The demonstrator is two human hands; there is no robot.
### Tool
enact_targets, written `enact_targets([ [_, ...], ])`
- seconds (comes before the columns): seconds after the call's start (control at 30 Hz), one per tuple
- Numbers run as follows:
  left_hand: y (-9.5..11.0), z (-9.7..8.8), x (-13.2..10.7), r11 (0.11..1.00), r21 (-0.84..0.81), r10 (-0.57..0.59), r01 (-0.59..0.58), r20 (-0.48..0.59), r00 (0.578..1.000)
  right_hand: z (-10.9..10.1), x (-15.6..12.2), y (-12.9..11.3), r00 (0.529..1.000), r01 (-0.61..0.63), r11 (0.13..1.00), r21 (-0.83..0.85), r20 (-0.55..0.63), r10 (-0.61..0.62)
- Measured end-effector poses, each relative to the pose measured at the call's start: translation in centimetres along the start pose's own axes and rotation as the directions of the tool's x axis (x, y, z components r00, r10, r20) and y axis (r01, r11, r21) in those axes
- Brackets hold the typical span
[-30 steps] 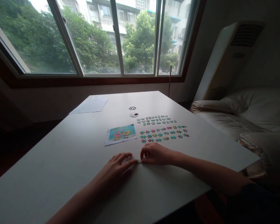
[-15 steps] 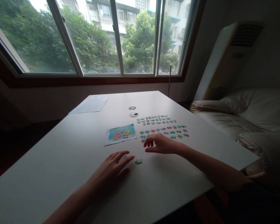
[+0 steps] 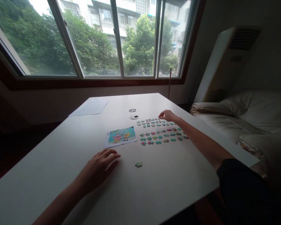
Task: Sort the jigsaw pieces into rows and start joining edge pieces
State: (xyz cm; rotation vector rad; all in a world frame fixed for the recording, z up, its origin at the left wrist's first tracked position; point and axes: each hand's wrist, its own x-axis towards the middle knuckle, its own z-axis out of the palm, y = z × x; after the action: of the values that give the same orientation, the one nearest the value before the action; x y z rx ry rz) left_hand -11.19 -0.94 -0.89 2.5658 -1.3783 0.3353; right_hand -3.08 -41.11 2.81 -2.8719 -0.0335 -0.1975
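My left hand [image 3: 100, 164] hovers over or rests on the white table [image 3: 61, 156] with its fingers apart and nothing in them. To its right, a small joined bit of jigsaw puzzle [image 3: 139, 164] lies by itself, pale green. Past the left hand is a reference picture [image 3: 121, 136] of cartoon figures on a sheet of paper. Rows of loose jigsaw pieces [image 3: 158, 142] are spread right of that sheet. Over the farthest row, my right hand [image 3: 167, 115] has its fingertips drawn together; whatever they may pinch is too small to make out.
Two round cut-outs [image 3: 134, 117] are set in the table's far middle. White papers [image 3: 89, 107] lie at the far left corner. A leather sofa [image 3: 215, 122] stands along the right side, with a tall air conditioner [image 3: 216, 62] behind it. A window [image 3: 96, 37] spans the back wall.
My right hand has moved away from me, from the near edge of the jigsaw rows to the farthest row. My left hand has drawn back leftward from the joined puzzle bit.
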Motion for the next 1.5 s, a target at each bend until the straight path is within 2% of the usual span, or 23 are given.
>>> enact_targets([
  [0.17,-0.4,-0.1,0.1,0.999,-0.031,0.007,-0.008,-0.029,1.000,1.8,2.4,0.2,0.999,-0.048,0.997,-0.058,0.024,0.049],
  [0.4,-1.2,-0.2,-0.1,0.999,-0.045,-0.010,0.009,-0.021,1.000,3.4,4.1,-0.2,0.992,-0.086,0.990,-0.108,0.079,0.095],
  [0.57,-1.6,0.0,-0.2,0.998,-0.051,-0.027,0.026,-0.008,1.000,3.6,4.4,-0.5,0.990,-0.071,0.993,-0.094,0.111,0.081],
  [0.7,-1.6,0.0,-0.3,0.995,-0.099,-0.035,0.032,-0.028,0.999,2.9,4.0,-1.3,0.997,-0.039,0.998,-0.044,0.059,0.042],
  [0.83,-0.9,-0.1,-0.2,0.980,-0.191,-0.072,0.063,-0.044,0.996,2.0,1.9,-3.6,0.998,0.054,0.997,0.056,-0.033,-0.053],
  [0.97,0.8,-0.2,0.0,0.939,-0.333,-0.106,0.083,-0.051,0.993,2.1,-2.3,-7.3,0.974,0.226,0.951,0.212,-0.033,-0.224],
  [1.03,1.7,-0.3,0.1,0.919,-0.380,-0.126,0.103,-0.035,0.991,2.4,-4.9,-9.3,0.911,0.365,0.812,0.455,0.005,-0.412],
  [1.07,2.0,-0.4,0.2,0.913,-0.392,-0.130,0.111,-0.021,0.991,2.6,-6.1,-10.2,0.882,0.389,0.751,0.534,0.021,-0.471],
  [1.17,2.5,-0.5,0.1,0.913,-0.389,-0.139,0.124,-0.008,0.990,3.4,-9.3,-12.8,0.807,0.416,0.669,0.617,0.088,-0.583],
  [1.27,2.1,-0.5,-0.2,0.926,-0.348,-0.158,0.143,-0.015,0.987,4.5,-11.3,-14.8,0.768,0.426,0.643,0.636,0.121,-0.628],
  [1.4,1.2,-0.6,-0.5,0.938,-0.304,-0.174,0.167,0.004,0.985,5.9,-12.2,-16.6,0.777,0.424,0.628,0.652,0.094,-0.622],
  [1.5,0.9,-0.6,-0.5,0.944,-0.265,-0.192,0.196,0.042,0.981,6.6,-12.2,-17.3,0.778,0.494,0.650,0.578,0.040,-0.627],
])
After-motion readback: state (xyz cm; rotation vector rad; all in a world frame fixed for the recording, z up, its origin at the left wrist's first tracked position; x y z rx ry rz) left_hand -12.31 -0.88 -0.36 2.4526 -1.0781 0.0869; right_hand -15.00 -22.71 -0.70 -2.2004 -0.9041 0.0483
